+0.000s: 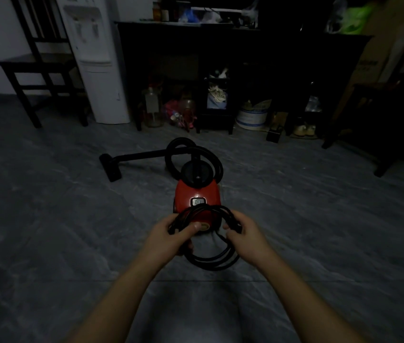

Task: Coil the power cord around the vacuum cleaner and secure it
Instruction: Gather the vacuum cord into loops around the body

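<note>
Gripping opposite sides of the looped black cord [210,264] with my left hand [171,231] and right hand [245,231] near the red vacuum cleaner [196,194], I judge that wrapping and securing remain.

Dim, heavy corner vignette, wide-angle distortion

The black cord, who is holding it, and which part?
Both hands hold the coiled power cord: the left hand grips the loops' left side, the right hand their right side.
</note>
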